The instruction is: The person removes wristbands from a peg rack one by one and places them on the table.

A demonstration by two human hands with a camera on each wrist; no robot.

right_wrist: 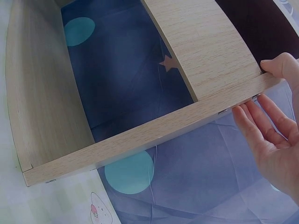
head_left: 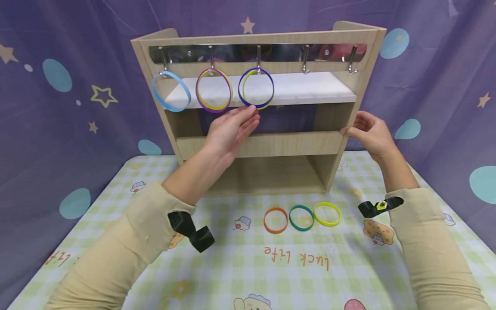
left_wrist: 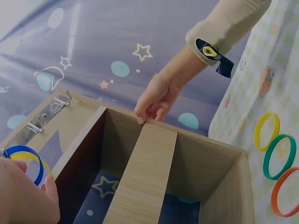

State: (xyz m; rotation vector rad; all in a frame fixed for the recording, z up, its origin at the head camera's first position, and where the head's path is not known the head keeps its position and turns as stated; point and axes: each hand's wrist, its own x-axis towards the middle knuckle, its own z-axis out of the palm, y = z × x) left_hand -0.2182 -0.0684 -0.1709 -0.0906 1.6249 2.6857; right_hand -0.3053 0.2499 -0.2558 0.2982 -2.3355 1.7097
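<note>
Stretching beige sleeves [head_left: 104, 254] nearest the camera; touching, with loosely parted left hand [head_left: 231, 129], blue band [head_left: 273, 92] hanging with yellow band [head_left: 243, 91] on middle hook [head_left: 258, 56]; pinching rack [head_left: 290, 144] with right hand [head_left: 371, 134]. Risking unhooking both by nudging upward, or shifting rack by loosening that pinch.

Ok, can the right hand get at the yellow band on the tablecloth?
Probably, yes: the right hand grips the side of the wooden rack and must let go first, but nothing visible covers the yellow band.
</note>
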